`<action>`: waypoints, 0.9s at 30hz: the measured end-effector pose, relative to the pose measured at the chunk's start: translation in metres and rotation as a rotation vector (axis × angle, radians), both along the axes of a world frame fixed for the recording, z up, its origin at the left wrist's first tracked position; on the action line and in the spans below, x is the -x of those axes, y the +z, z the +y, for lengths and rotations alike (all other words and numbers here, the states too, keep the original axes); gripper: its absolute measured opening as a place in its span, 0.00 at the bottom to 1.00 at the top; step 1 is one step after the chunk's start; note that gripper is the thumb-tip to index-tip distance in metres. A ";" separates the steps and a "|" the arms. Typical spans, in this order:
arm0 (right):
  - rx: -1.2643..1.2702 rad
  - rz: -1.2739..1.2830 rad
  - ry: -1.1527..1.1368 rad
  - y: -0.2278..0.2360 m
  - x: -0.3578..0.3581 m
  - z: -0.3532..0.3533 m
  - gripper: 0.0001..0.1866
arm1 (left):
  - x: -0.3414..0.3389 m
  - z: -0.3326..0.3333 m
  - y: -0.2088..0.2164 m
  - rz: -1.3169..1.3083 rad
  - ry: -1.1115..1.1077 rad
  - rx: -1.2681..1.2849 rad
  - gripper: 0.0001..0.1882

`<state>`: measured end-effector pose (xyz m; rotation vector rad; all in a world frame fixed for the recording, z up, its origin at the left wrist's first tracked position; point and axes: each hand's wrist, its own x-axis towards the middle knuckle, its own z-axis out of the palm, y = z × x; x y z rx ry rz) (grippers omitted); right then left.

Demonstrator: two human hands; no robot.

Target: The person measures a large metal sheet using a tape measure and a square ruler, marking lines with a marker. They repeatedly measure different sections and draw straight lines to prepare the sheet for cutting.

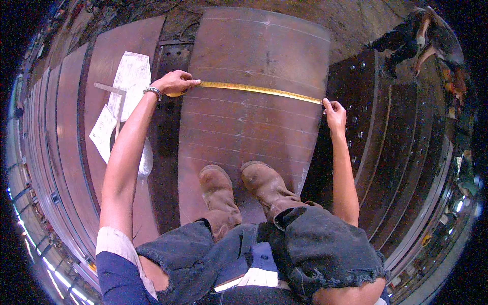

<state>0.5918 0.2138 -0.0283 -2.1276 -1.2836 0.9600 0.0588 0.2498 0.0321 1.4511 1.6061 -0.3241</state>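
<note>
Tape measure (262, 91) in both hands (173, 82) (336, 117), grip closed.

We've got a line-marked brown steel plate (279, 137) as main surface. Yellow tape measure (254, 89) spans its width; we can't tell if it touches. Brown boots (218, 190) stand at the near end. Left-hand plate (109, 53) carries white cut sheets (133, 73), metal square (121, 105) across them.

Pale angular sheets (133, 73) lie on the left plate (112, 51); an L-shaped square (109, 88) rests partly across them. At upper right, a co-worker (443, 40) stoops near dark, bright-spotted plates (363, 101).
</note>
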 end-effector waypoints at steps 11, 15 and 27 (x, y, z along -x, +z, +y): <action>-0.003 -0.083 0.064 0.001 -0.004 0.002 0.23 | 0.035 0.005 -0.017 0.010 -0.106 -0.097 0.32; -0.029 -0.035 0.058 -0.002 -0.003 0.001 0.23 | 0.084 -0.008 -0.015 0.024 0.001 -0.013 0.27; 0.022 -0.015 0.063 0.002 -0.004 -0.002 0.22 | 0.082 -0.019 -0.029 0.175 0.029 -0.088 0.31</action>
